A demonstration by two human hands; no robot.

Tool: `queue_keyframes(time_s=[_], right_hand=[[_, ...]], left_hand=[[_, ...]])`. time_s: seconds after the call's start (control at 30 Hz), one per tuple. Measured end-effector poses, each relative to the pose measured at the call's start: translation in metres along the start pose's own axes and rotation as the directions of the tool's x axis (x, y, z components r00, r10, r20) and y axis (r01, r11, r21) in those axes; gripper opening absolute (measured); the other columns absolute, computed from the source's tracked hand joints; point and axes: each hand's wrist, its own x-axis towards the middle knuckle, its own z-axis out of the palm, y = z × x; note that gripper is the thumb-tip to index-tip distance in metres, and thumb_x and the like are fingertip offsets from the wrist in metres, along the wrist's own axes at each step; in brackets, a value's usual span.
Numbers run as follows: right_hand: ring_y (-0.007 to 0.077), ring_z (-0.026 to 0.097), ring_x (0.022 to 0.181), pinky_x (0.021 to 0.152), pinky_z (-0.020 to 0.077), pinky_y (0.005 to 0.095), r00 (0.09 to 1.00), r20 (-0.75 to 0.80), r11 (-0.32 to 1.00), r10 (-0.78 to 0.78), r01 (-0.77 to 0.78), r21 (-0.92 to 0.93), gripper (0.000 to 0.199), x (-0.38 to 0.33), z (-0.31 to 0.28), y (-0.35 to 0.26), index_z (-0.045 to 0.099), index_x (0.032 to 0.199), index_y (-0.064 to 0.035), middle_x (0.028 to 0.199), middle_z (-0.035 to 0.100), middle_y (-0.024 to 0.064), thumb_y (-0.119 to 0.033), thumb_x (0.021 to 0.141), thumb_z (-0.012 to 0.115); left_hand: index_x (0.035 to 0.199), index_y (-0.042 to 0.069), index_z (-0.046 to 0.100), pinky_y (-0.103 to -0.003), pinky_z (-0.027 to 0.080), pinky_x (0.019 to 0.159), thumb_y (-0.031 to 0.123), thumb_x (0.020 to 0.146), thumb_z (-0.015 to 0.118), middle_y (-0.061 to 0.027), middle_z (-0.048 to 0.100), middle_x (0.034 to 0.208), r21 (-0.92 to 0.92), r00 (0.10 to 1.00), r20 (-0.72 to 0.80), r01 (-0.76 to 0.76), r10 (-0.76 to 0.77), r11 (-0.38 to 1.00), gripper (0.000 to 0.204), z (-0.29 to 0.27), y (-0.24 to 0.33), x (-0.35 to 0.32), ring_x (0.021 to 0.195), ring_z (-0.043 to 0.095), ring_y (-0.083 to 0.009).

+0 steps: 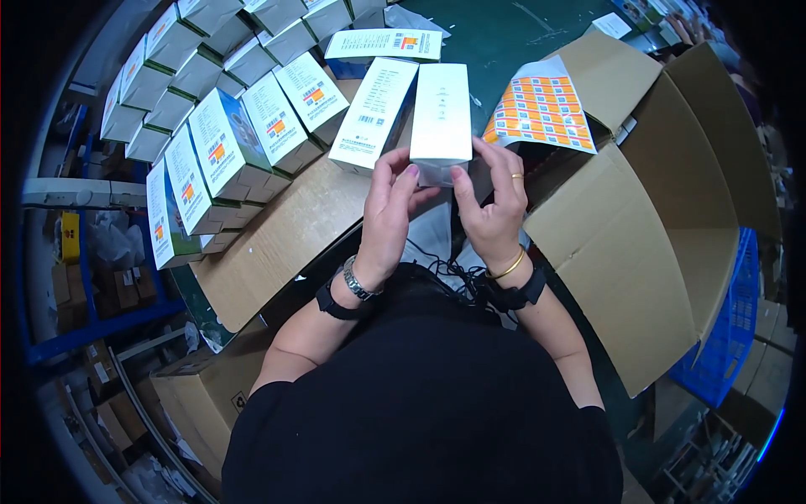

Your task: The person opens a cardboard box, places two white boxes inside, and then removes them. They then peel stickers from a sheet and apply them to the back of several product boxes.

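A white carton [442, 109] points away from me, its near end between my two hands. My left hand [388, 214] grips its near left corner, the thumb against the end. From the other side my right hand [494, 202] closes on the near right corner, its thumb also on that end. The end looks greyish and partly see-through; I cannot tell whether a flap or a seal is there. Just left of it lies a similar white carton [374, 113] with printed text. Beyond both, another carton [384, 44] lies crosswise with an orange sticker. A sheet of orange stickers [541, 109] is right of my right hand.
Several white cartons with orange stickers [220, 147] are stacked at the left on the wooden board [285, 239]. On the right stands a large open cardboard box [621, 252], with a blue crate [726, 328] beyond it. Black cables [453, 273] lie near my body.
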Motion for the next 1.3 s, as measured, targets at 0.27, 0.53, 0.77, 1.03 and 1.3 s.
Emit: queue_keyframes(time_s=[0.27, 0.53, 0.77, 1.03, 1.3], right_hand=[[0.0319, 0.063, 0.109, 0.095, 0.0524, 0.0408, 0.965, 0.127, 0.965, -0.228, 0.242, -0.105, 0.043, 0.001, 0.002, -0.007, 0.073, 0.125, -0.0012, 0.119, 0.068, 0.0139, -0.005, 0.084, 0.085], [0.0330, 0.061, 0.112, 0.097, 0.0513, 0.0417, 0.976, 0.026, 0.964, -0.218, 0.220, -0.147, 0.047, -0.009, -0.004, 0.002, 0.073, 0.126, -0.0008, 0.121, 0.067, 0.0133, -0.006, 0.081, 0.088], [0.0318, 0.057, 0.120, 0.103, 0.0487, 0.0412, 0.983, -0.009, 0.960, -0.184, 0.178, -0.217, 0.060, -0.013, -0.003, 0.003, 0.069, 0.133, -0.0004, 0.130, 0.062, 0.0148, -0.013, 0.079, 0.092], [0.0328, 0.054, 0.124, 0.106, 0.0455, 0.0413, 0.981, 0.165, 0.975, -0.103, 0.132, -0.178, 0.067, -0.002, 0.005, 0.003, 0.065, 0.139, 0.0005, 0.133, 0.060, 0.0159, -0.023, 0.082, 0.092], [0.0344, 0.057, 0.120, 0.102, 0.0476, 0.0428, 0.981, 0.168, 0.984, -0.098, 0.120, -0.129, 0.063, 0.003, 0.020, 0.008, 0.064, 0.138, 0.0016, 0.129, 0.062, 0.0165, -0.025, 0.086, 0.089]], left_hand=[[0.142, -0.001, 0.050, -0.039, 0.060, 0.101, 0.041, 0.115, 0.051, -0.0182, 0.063, 0.131, -0.480, 0.921, 0.094, 0.374, -0.378, 0.793, 0.050, 0.000, -0.013, 0.001, 0.114, 0.070, -0.0238], [0.129, -0.004, 0.060, -0.035, 0.060, 0.097, 0.060, 0.109, 0.052, -0.0157, 0.070, 0.116, -0.395, 0.878, 0.035, 0.451, -0.478, 0.800, 0.067, -0.004, -0.008, 0.002, 0.111, 0.071, -0.0239], [0.116, -0.002, 0.067, -0.026, 0.054, 0.078, 0.074, 0.106, 0.041, -0.0117, 0.070, 0.101, -0.533, 0.769, 0.285, 0.623, -0.572, 0.572, 0.081, -0.011, -0.009, 0.008, 0.093, 0.068, -0.0179], [0.107, 0.001, 0.071, -0.030, 0.045, 0.066, 0.060, 0.104, 0.061, -0.0083, 0.069, 0.092, -0.180, 0.837, 0.315, 0.515, -0.447, 0.838, 0.059, -0.046, 0.003, -0.013, 0.086, 0.062, -0.0162], [0.135, 0.010, 0.070, -0.044, 0.047, 0.102, 0.025, 0.081, 0.093, -0.0199, 0.060, 0.133, 0.869, 0.809, 0.206, -0.410, 0.551, 0.277, 0.060, -0.058, 0.024, 0.012, 0.114, 0.060, -0.0334]])
